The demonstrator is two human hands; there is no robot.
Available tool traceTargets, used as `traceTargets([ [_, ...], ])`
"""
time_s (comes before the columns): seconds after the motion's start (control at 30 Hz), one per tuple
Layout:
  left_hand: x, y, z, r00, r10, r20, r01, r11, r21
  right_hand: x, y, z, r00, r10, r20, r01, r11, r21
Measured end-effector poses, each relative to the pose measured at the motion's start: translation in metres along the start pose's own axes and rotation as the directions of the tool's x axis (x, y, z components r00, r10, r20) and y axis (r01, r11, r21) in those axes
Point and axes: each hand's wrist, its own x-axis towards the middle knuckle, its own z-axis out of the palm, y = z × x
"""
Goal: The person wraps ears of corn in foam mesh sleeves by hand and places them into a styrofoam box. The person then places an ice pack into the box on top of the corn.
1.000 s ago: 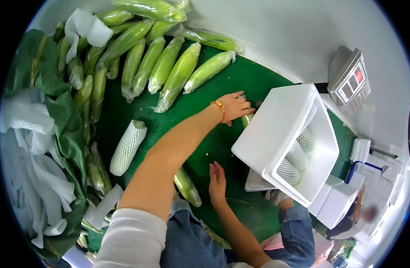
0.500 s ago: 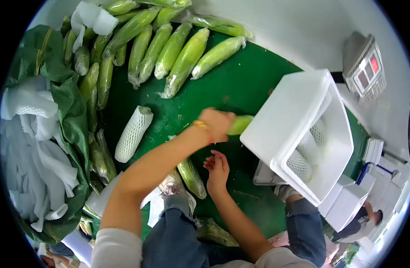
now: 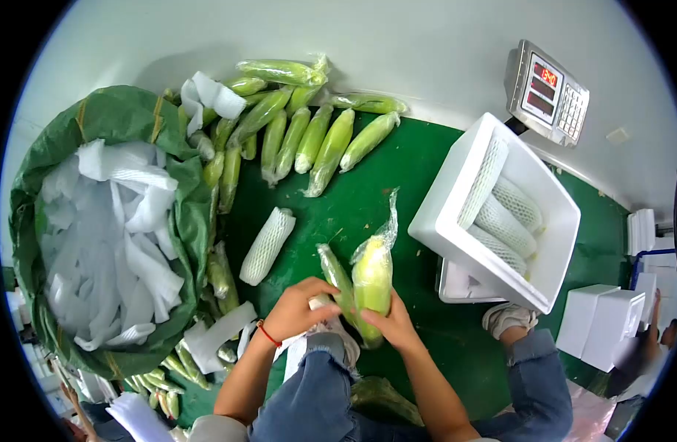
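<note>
My right hand [image 3: 392, 322] is closed around the lower part of a plastic-wrapped ear of corn [image 3: 373, 276], which stands nearly upright with its loose wrap pointing up. Just left of it, a second ear [image 3: 333, 269] lies on the green floor, partly hidden behind the held one. My left hand [image 3: 303, 308], a red string at its wrist, is beside that second ear with its fingers curved and apart; whether it touches the ear is unclear. Farther up to the left lies an ear in a white foam net sleeve [image 3: 268, 247].
A white foam box [image 3: 452, 243] with several net-sleeved ears tilts at the right, near a digital scale [image 3: 548, 92]. Several wrapped ears [image 3: 327, 151] lie along the wall. A green sack [image 3: 29, 221] of foam sleeves stands at left. Co-workers are at both lower edges.
My left hand has drawn back from beside the foam box to the lower left. My right hand, free before, now grips an ear of corn. The camera view has shifted.
</note>
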Motion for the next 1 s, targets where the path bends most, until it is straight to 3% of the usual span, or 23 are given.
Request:
traceTargets([
  [0.03,0.010,-0.014,0.011,0.991,-0.076,-0.109,0.020,0.898,-0.439,-0.007,-0.007,-0.008,0.997,0.076,0.020,-0.076,0.996,0.036],
  [0.07,0.022,-0.007,0.015,0.979,-0.041,-0.201,-0.082,0.820,-0.567,-0.010,-0.027,-0.004,0.984,0.178,-0.018,-0.175,0.979,0.106],
  [0.1,0.040,0.008,0.018,0.954,-0.030,-0.299,-0.187,0.720,-0.669,-0.008,-0.027,-0.007,0.987,0.151,-0.059,-0.155,0.984,-0.087],
  [0.17,0.069,0.034,0.021,0.948,-0.016,-0.318,-0.244,0.605,-0.758,0.001,-0.025,-0.009,0.993,0.074,-0.090,-0.107,0.884,-0.455],
  [0.23,0.092,0.040,0.021,0.919,-0.012,-0.393,-0.201,0.846,-0.494,0.008,-0.035,0.009,0.981,0.081,-0.175,-0.166,0.819,-0.550],
  [0.27,0.100,0.033,0.021,0.839,0.129,-0.529,-0.297,0.922,-0.247,0.010,-0.034,0.014,0.976,0.082,-0.200,-0.181,0.815,-0.551],
  [0.3,0.104,0.028,0.017,0.837,0.082,-0.541,-0.279,0.915,-0.292,0.011,-0.034,0.015,0.970,0.080,-0.228,-0.196,0.812,-0.550],
  [0.37,0.108,0.020,0.007,0.834,-0.003,-0.551,-0.248,0.891,-0.381,0.009,-0.031,0.005,0.982,0.156,-0.104,-0.186,0.875,-0.446],
  [0.5,0.107,0.018,-0.006,0.711,0.187,-0.678,-0.243,0.970,0.013,0.001,-0.034,0.007,0.972,0.234,0.025,-0.231,0.969,-0.087],
  [0.53,0.110,0.014,-0.005,0.662,0.201,-0.722,-0.242,0.969,0.048,0.001,-0.034,0.008,0.973,0.230,0.027,-0.227,0.969,-0.093],
  [0.6,0.110,0.015,-0.010,0.698,-0.006,-0.716,-0.171,0.970,-0.175,-0.001,-0.034,0.009,0.974,0.225,0.035,-0.220,0.969,-0.108],
  [0.67,0.108,0.012,-0.011,0.734,-0.176,-0.656,-0.109,0.923,-0.370,-0.004,-0.030,0.009,0.961,0.268,0.062,-0.269,0.963,0.003],
  [0.77,0.106,-0.003,-0.023,0.617,-0.399,-0.678,-0.247,0.720,-0.649,-0.015,-0.025,0.004,0.961,0.264,0.081,-0.272,0.957,0.102],
  [0.8,0.102,0.000,-0.024,0.450,-0.350,-0.821,-0.279,0.819,-0.502,-0.017,-0.026,0.003,0.964,0.252,0.080,-0.261,0.958,0.123],
  [0.83,0.095,0.007,-0.025,0.269,-0.269,-0.925,-0.278,0.898,-0.341,-0.017,-0.028,0.004,0.970,0.244,0.000,-0.243,0.969,-0.035],
  [0.87,0.075,0.023,-0.020,0.289,-0.158,-0.944,-0.238,0.944,-0.231,-0.016,-0.037,0.009,0.972,0.218,-0.082,-0.230,0.954,-0.193],
  [0.9,0.061,0.041,-0.016,0.414,0.165,-0.895,-0.138,0.983,0.118,-0.015,-0.046,0.014,0.971,0.181,-0.157,-0.226,0.910,-0.347],
  [0.93,0.051,0.055,-0.013,0.548,0.431,-0.716,-0.083,0.880,0.467,-0.016,-0.055,0.019,0.973,0.166,-0.157,-0.223,0.843,-0.490],
  [0.97,0.050,0.061,-0.008,0.653,0.482,-0.584,-0.252,0.866,0.432,-0.016,-0.061,0.024,0.977,0.153,-0.148,-0.212,0.755,-0.620],
  [1.0,0.059,0.057,0.002,0.759,0.458,-0.463,-0.323,0.882,0.343,-0.015,-0.063,0.028,0.980,0.143,-0.135,-0.196,0.650,-0.735],
])
